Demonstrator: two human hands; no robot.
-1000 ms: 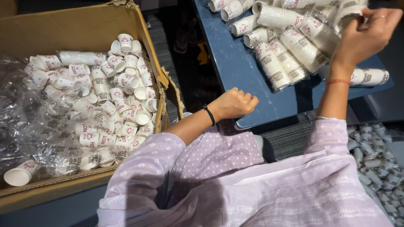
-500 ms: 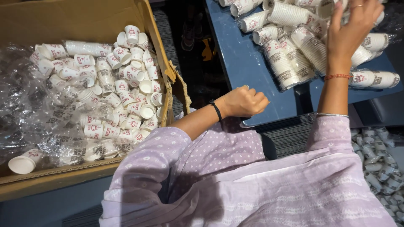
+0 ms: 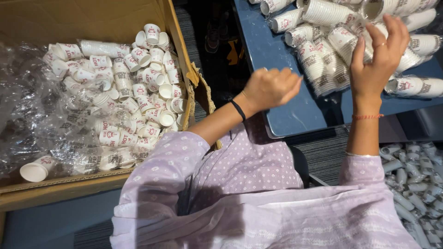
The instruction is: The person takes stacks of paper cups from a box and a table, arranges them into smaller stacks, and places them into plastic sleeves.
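- Nearest the camera is the person's lilac dotted garment (image 3: 258, 203), both sleeves reaching forward.
- At the lower right, a heap of small paper cups (image 3: 415, 184) lies below the counter's edge.
- To the left stands a cardboard box (image 3: 60, 193) lined with clear plastic film (image 3: 32, 115); loose white paper cups with red print (image 3: 134, 87) fill its right half, and one lone cup (image 3: 36, 169) lies on its side near the front wall.
- The left hand (image 3: 270, 87), a black band (image 3: 238, 110) at its wrist, hovers over the near-left part of the blue counter (image 3: 286, 106); its grip is clenched into a loose fist, and whether anything sits inside cannot be told from here.
- The right hand (image 3: 376, 64), with a red thread (image 3: 368, 117) on the wrist, is open, fingers spread, resting against the nested stacks of cups (image 3: 323, 60) lying on the counter; its grip is released, closed around nothing.
- Farther back, more sleeved stacks (image 3: 332, 11) lie across the counter's far side.
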